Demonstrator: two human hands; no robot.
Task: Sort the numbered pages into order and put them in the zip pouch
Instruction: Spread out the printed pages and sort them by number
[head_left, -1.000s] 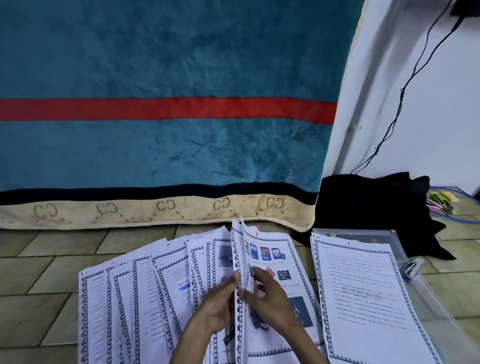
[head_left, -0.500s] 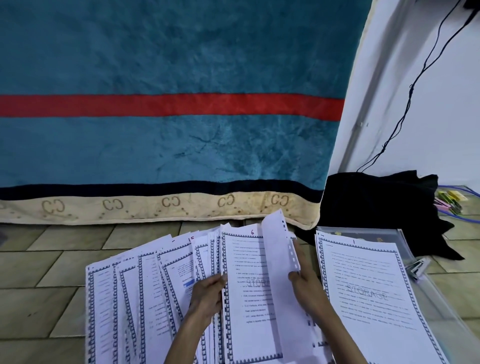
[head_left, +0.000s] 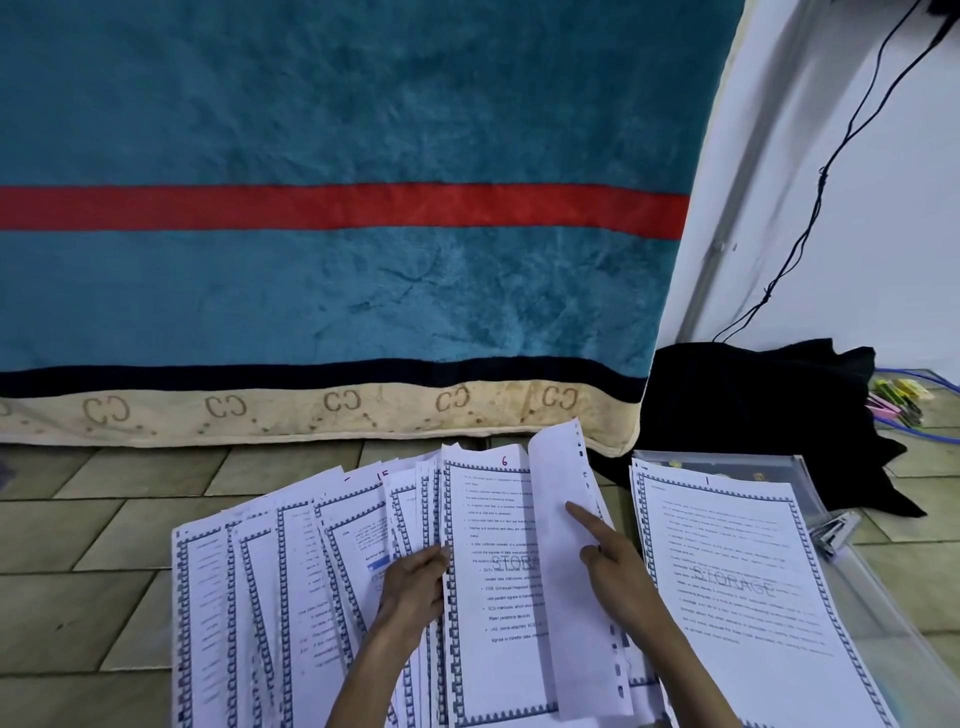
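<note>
Right fingers (head_left: 582, 514) lie extended on a turned sheet (head_left: 566, 519); left fingers (head_left: 434, 564) grip the fanned pages (head_left: 291, 571) beside page 6 (head_left: 488, 519).

A teal plush blanket (head_left: 337, 104) with a red stripe (head_left: 337, 207) and a cream hem hangs down to a tiled floor (head_left: 78, 519). To its right stands a white wall (head_left: 883, 234), a black cable (head_left: 810, 218) trailing down it.
</note>
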